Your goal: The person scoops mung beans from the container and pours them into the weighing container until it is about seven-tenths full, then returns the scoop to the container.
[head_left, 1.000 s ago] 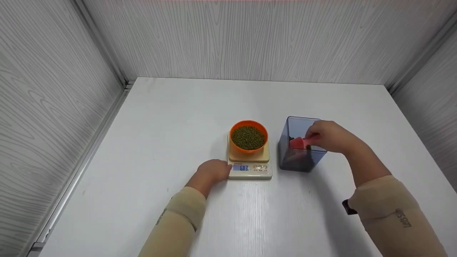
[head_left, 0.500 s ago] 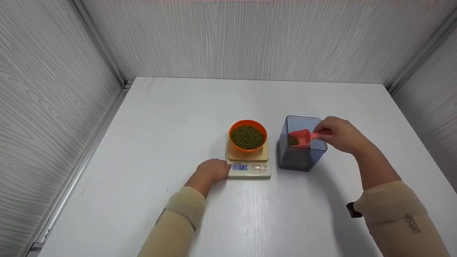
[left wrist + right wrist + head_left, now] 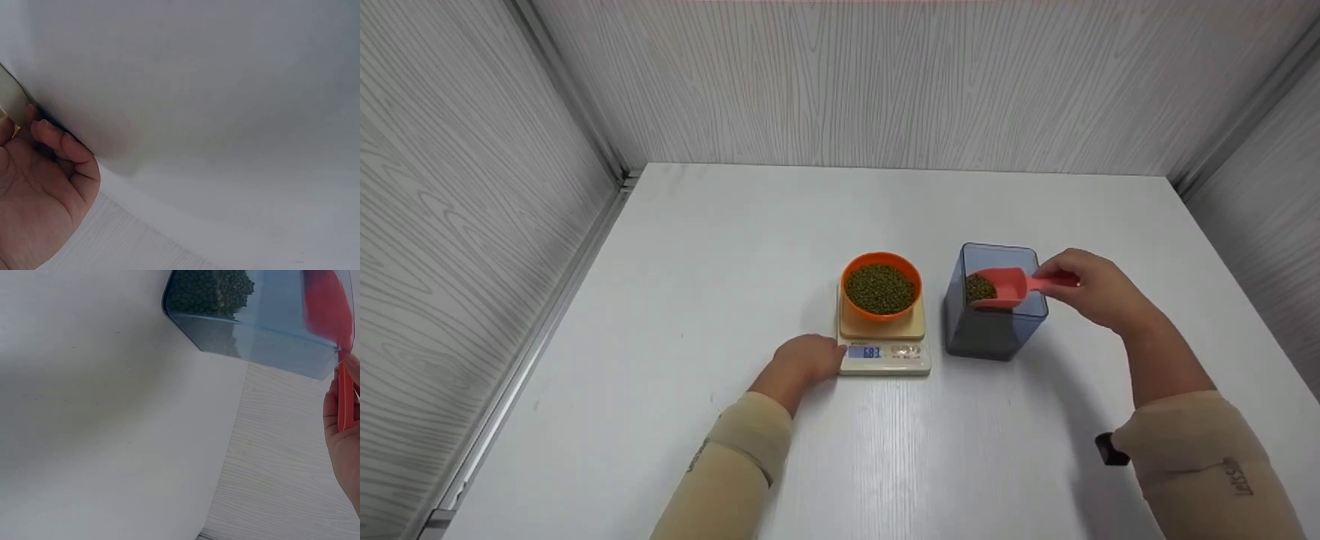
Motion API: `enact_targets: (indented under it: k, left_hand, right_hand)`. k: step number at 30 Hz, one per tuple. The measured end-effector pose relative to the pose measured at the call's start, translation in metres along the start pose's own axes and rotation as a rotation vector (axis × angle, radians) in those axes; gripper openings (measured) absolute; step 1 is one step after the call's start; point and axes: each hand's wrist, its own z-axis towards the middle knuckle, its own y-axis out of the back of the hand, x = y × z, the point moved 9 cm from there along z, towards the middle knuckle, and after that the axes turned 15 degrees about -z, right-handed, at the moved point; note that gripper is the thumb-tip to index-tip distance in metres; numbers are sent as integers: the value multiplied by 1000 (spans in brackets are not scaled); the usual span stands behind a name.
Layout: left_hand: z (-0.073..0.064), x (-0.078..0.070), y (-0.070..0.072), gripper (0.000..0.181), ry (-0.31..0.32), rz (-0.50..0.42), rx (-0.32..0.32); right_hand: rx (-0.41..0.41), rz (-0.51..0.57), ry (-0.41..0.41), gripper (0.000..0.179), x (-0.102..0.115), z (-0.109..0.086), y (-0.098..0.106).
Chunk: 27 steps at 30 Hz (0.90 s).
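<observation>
My right hand [image 3: 1095, 289] grips the handle of a red scoop [image 3: 1011, 286], which is in the mouth of a bluish see-through container [image 3: 986, 337]. Small green beans [image 3: 980, 288] lie at the scoop's front; the right wrist view shows more green beans [image 3: 211, 292] inside the container. With thumb and curled fingers, my left hand [image 3: 810, 357] holds the front left edge of a kitchen scale [image 3: 892, 366]. Its display reads about 683. On the scale's platform stands an orange bowl [image 3: 883, 319] heaped with the same green beans. Little of the scale shows in the left wrist view.
A white table [image 3: 720, 247] bears everything. Grey wood-grain panels [image 3: 885, 82] rise behind it and at both sides. The container stands just right of the scale, with a narrow gap between them.
My right hand has drawn the scoop up and rightward within the container's mouth, and more of the scoop shows. The left hand, the scale and its reading stay the same.
</observation>
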Motion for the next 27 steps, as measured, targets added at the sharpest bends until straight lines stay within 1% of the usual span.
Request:
enact_targets:
  k: [2,7,12,14,19,21,27]
  left_hand:
    - [0,0,0,48,0,-2,0]
    - [0,1,-1,48,10,-8,9]
    - [0,1,0,48,-4,3,5]
    - [0,0,0,48,-11,6,1]
    - [0,1,-1,48,-13,2,0]
    - [1,1,-1,48,-10,0,0]
    - [0,1,0,49,-10,2,1]
  right_hand:
    - [-2,13,3,21,-2,-2,0]
    - [-24,64,-20,22,-9,-6,-2]
    - [-59,122,-80,19,-21,-10,-2]
    - [-75,140,-86,20,-25,-11,-2]
    - [-105,210,-51,24,-27,-16,-3]
    - [-107,242,-49,25,-28,-16,-4]
    - [-112,250,-79,26,-29,-16,-1]
